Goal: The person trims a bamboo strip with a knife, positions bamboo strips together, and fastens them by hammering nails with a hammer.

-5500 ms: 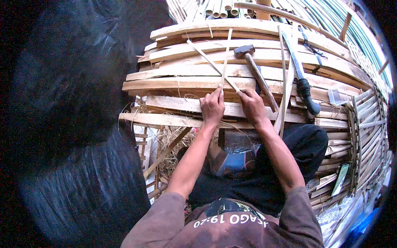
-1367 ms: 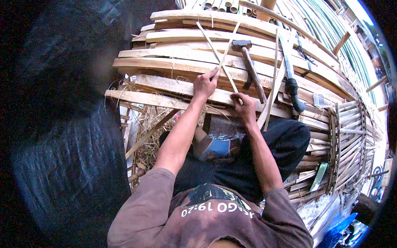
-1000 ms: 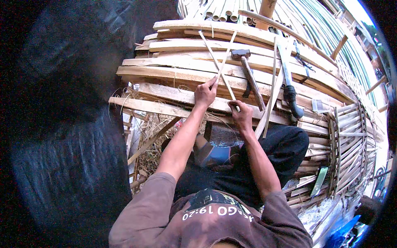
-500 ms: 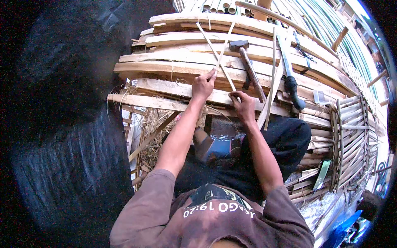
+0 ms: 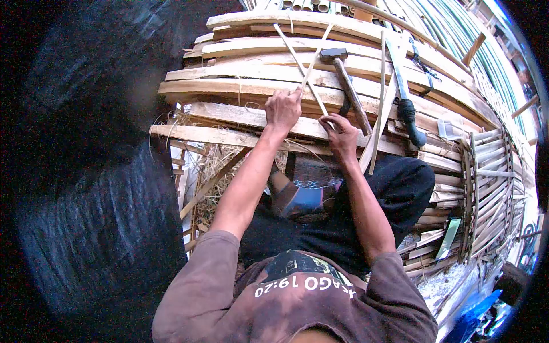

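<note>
My left hand [image 5: 283, 110] is closed on the lower end of a thin wooden strip [image 5: 318, 51] that slants up to the right. Pinched in the fingers of my right hand [image 5: 341, 136] is a second thin strip [image 5: 289, 47], which leans up to the left. The two strips cross just above my hands, over a row of rough, pale wooden slats [image 5: 200, 88]. To the right of the crossing lies a hammer [image 5: 354, 98] with a dark metal head. Beyond it rests a machete [image 5: 407, 117] with a black-wrapped handle, beside loose flat strips [image 5: 380, 103].
A black sheet [image 5: 97, 171] covers the left side. Wood shavings [image 5: 214, 171] lie below the slats. At right are a slatted bamboo frame [image 5: 492, 188], a phone-like object [image 5: 448, 238] and a small clear container [image 5: 449, 130]. Bamboo poles [image 5: 452, 34] run along the back.
My left hand has turned slightly, its back now more upward. Both strips stay crossed in my hands. The whole view has shifted a little.
</note>
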`<state>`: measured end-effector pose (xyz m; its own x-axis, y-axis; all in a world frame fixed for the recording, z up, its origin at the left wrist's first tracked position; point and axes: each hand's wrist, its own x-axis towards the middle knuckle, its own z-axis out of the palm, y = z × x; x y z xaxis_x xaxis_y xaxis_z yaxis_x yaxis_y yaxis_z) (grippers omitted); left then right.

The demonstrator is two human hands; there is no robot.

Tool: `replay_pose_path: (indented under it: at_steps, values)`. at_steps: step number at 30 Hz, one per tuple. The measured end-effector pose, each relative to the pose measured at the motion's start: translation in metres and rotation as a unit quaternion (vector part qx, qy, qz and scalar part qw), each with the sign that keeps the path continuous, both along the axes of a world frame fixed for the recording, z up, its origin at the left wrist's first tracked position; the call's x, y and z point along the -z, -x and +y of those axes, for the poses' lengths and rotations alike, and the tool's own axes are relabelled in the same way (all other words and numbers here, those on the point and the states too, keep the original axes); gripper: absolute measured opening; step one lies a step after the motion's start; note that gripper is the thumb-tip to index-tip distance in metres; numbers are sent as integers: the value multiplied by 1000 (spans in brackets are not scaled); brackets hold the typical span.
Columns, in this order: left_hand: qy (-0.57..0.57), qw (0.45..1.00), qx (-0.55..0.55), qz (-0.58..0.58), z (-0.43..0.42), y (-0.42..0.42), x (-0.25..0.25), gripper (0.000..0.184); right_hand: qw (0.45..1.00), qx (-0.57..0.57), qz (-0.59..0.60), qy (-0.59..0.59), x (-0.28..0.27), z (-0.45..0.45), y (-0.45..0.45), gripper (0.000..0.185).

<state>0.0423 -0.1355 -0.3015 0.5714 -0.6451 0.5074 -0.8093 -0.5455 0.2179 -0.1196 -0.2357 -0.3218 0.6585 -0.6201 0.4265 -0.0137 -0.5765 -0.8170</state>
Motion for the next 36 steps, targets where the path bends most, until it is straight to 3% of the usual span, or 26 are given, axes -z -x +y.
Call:
replay_pose_path:
  at_steps: [3,5,7,9,11,17,19,23,26,33,36]
  values:
    - [-4,999,10,38,-1,3,-4,20,992,23,-72,97,-4,-2,-5,14]
    - [-2,999,13,31,0,4,-10,18,999,14,-51,6,-10,-5,-6,16]
    - [-28,998,25,-46,-1,2,-9,18,997,24,-41,54,-19,-12,-16,15]
    - [-38,997,27,-58,0,-1,-6,17,999,-2,-20,-43,-27,-23,-38,16]
    - [-47,996,31,-72,-1,-3,-5,18,999,-15,-39,24,-37,-39,-64,19]
    - [-43,990,31,-134,-1,-2,0,27,992,-111,-31,44,-33,-75,-125,24]
    - [-43,989,30,-140,0,-4,0,31,984,-111,33,132,-33,-83,-127,25]
    - [-49,992,24,-118,0,-3,5,32,984,-139,6,111,-37,-79,-119,26]
    - [-45,993,24,-109,-1,-6,8,33,978,-114,14,171,-43,-76,-119,21]
    - [38,998,41,-11,-7,-5,-3,28,968,-122,8,220,-49,-74,-118,15]
    - [202,976,-39,74,-29,-17,0,36,956,-104,9,274,-48,-74,-119,16]
